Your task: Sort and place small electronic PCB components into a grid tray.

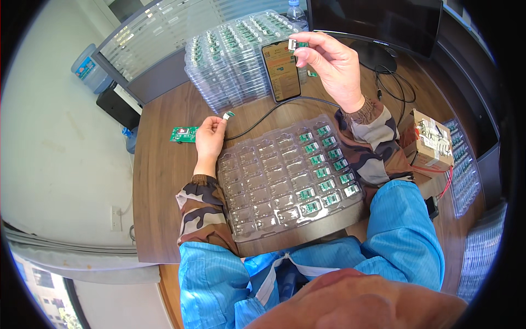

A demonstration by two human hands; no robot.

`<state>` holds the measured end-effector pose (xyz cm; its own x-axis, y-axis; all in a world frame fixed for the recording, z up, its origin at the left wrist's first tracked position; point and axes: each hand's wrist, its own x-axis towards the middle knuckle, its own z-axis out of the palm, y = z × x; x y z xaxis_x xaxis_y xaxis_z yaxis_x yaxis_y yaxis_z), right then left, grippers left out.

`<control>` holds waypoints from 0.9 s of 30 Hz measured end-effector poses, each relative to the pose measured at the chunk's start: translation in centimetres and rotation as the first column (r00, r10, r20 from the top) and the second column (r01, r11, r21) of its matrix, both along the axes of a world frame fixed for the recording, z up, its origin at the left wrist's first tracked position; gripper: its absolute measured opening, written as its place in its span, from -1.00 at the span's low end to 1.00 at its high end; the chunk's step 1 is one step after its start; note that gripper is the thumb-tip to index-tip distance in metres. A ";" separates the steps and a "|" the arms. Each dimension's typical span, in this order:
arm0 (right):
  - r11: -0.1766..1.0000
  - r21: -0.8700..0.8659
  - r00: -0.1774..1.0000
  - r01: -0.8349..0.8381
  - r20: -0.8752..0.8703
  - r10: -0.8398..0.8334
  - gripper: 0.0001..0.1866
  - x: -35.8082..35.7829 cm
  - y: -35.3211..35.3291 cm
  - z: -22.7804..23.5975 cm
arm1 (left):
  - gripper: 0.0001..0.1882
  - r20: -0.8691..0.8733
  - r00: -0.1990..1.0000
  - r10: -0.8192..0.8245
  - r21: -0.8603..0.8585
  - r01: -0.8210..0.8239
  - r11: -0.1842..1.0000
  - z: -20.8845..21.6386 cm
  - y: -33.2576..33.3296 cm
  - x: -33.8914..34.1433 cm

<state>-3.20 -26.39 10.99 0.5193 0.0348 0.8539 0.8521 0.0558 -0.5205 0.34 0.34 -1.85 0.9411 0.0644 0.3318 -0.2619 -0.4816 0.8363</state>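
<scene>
My right hand (334,66) is raised at the back, pinching a small circuit board (293,45) with a metal connector between thumb and fingertips. It hangs in front of the upper edge of a phone (281,74) that stands upright. Farther left and lower, my left hand (210,137) pinches another small board (228,115) with a pale connector. Beside that hand lies a larger green circuit board (182,135), partly covered by the fingers. Between my forearms sits a clear plastic tray (246,233); small green boards (323,172) fill pockets on its right side, while its left pockets hold none.
Stacked clear trays (227,71) of boards stand behind, near a water bottle (296,13) and a monitor (378,22). A black cable (274,107) crosses the desk. At right are a cardboard box (430,143) and another filled tray (464,170).
</scene>
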 end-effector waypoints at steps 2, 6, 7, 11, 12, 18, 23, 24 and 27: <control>0.997 0.039 0.996 -0.071 -0.052 0.073 -0.80 0.1 -0.2 -0.1 | -0.84 0.004 1.000 0.017 0.003 -0.017 1.000 0.0 -0.2 0.1; 0.866 0.287 0.866 -0.408 -0.178 0.467 -0.74 0.3 -0.3 -0.1 | -0.84 0.000 1.000 0.031 0.017 -0.031 0.999 0.1 0.2 -0.1; 0.868 0.285 0.867 -0.407 -0.177 0.465 -0.74 0.4 -0.4 -0.1 | -0.83 -0.004 1.000 0.030 0.015 -0.029 0.999 0.0 0.2 0.0; 0.766 0.345 0.748 -0.542 -0.216 0.627 -0.69 0.8 -0.4 -0.3 | -0.83 0.001 1.000 0.028 0.015 -0.028 0.999 -0.3 0.4 0.3; 0.733 0.369 0.711 -0.572 -0.223 0.667 -0.69 0.8 -0.5 -0.3 | -0.83 0.001 1.000 0.026 0.014 -0.026 1.000 -0.3 0.3 0.2; 0.692 0.383 0.655 -0.612 -0.244 0.715 -0.68 0.6 -0.4 0.0 | -0.82 0.003 1.000 0.021 0.015 -0.021 1.000 -0.1 0.0 0.1; 0.671 0.366 0.628 -0.645 -0.246 0.738 -0.67 0.7 -0.3 -0.1 | -0.84 -0.001 1.000 0.024 0.008 -0.024 1.000 -0.3 0.4 0.1; 0.665 0.362 0.620 -0.653 -0.249 0.744 -0.67 0.7 -0.3 -0.2 | -0.84 -0.002 1.000 0.021 0.008 -0.021 1.000 -0.3 0.3 0.2; 0.672 0.331 0.621 -0.662 -0.259 0.739 -0.67 1.1 -0.5 -0.4 | -0.84 0.008 1.000 0.012 0.003 -0.012 1.000 -0.4 0.2 0.4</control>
